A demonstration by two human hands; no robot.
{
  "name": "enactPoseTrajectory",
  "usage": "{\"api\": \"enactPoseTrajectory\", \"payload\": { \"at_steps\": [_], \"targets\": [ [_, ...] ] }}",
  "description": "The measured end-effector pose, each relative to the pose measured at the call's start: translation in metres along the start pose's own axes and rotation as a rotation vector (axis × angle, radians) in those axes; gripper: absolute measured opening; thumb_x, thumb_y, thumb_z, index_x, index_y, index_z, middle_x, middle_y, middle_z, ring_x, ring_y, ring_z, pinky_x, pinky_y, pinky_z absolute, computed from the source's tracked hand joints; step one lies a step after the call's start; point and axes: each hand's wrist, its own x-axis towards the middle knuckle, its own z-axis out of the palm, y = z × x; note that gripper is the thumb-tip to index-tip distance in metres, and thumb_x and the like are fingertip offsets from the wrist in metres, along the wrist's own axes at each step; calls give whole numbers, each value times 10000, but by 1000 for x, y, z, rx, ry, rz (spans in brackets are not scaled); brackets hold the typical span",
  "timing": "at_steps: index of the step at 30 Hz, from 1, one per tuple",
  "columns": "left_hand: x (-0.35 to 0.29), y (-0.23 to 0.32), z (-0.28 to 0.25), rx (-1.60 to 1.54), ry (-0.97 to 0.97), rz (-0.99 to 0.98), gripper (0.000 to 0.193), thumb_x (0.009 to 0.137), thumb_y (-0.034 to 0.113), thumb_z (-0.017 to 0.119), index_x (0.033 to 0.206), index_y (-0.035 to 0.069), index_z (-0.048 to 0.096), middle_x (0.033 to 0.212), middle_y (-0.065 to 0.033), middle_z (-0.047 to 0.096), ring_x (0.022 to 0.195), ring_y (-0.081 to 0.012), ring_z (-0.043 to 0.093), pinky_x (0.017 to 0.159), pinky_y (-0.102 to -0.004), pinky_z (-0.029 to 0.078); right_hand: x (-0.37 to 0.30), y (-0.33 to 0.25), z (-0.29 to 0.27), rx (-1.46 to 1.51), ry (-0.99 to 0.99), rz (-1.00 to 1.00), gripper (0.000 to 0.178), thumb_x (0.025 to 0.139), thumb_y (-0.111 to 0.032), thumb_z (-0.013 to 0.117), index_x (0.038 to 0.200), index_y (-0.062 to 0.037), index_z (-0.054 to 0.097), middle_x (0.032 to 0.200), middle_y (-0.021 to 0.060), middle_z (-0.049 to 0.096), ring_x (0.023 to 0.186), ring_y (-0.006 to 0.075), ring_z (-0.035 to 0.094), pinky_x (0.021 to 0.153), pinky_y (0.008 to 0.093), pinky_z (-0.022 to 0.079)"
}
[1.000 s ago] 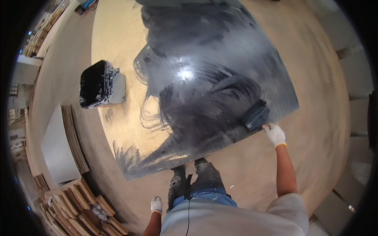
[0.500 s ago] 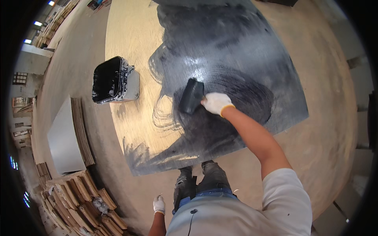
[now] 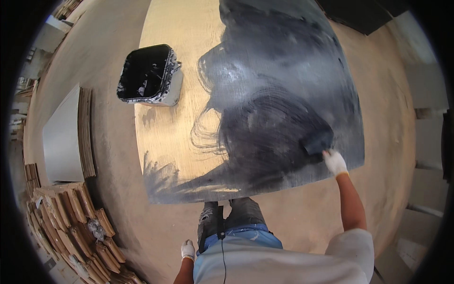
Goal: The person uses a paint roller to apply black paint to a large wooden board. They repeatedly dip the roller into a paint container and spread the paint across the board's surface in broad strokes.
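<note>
A wide black paintbrush (image 3: 317, 141) lies against a large wooden panel (image 3: 165, 137), on its dark, wet right part. My right hand (image 3: 336, 162), in a white knit glove with a yellow cuff, is closed round the brush's handle. Black paint with curved brush streaks covers much of the panel; bare pale wood shows along the left. On that bare wood stands a squarish white bucket (image 3: 174, 89) with black paint inside and smears over its rim. My left hand (image 3: 187, 249), also gloved in white, hangs empty beside my hip, its fingers loosely bent.
Left of the panel, flat sheets (image 3: 64, 137) are stacked on the floor, grey on top. Nearer, brown bundled boards (image 3: 78, 227) are piled up. A dark panel (image 3: 357, 15) lies at the far right. My legs (image 3: 229, 214) are at the panel's near edge.
My right hand has swept the brush rightward and nearer across the painted area. The view has shifted, so the bucket sits higher in the picture. My left hand still hangs at my side.
</note>
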Motion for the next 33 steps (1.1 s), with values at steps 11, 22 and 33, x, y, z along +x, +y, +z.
{"api": "enactPoseTrajectory", "payload": {
  "at_steps": [11,22,33],
  "targets": [
    [36,53,-14,-137,81,167,455,976,305,566,1280,-10,691,1239,-246,720,1195,-359,675,1037,-418,506,-19,-369,68,-159,-274,-719,461,978,-426,528,1057,-54,790,1123,203,756,1059,385,726,930,485,571],
    [27,-3,12,-51,16,50,455,969,330,569,1251,3,714,1234,-266,713,1211,-406,663,1039,-456,506,-105,-155,72,-192,-199,-214,453,1010,-483,551,1151,-88,722,1108,216,747,1093,413,697,934,506,540],
    [51,-10,-23,-78,87,81,467,965,345,556,1255,13,711,1215,-265,720,1202,-401,670,1039,-447,509,-97,-373,113,-154,-295,-620,482,1005,-424,479,1047,-46,773,1039,231,750,1013,428,716,927,499,556]
  ]
}}
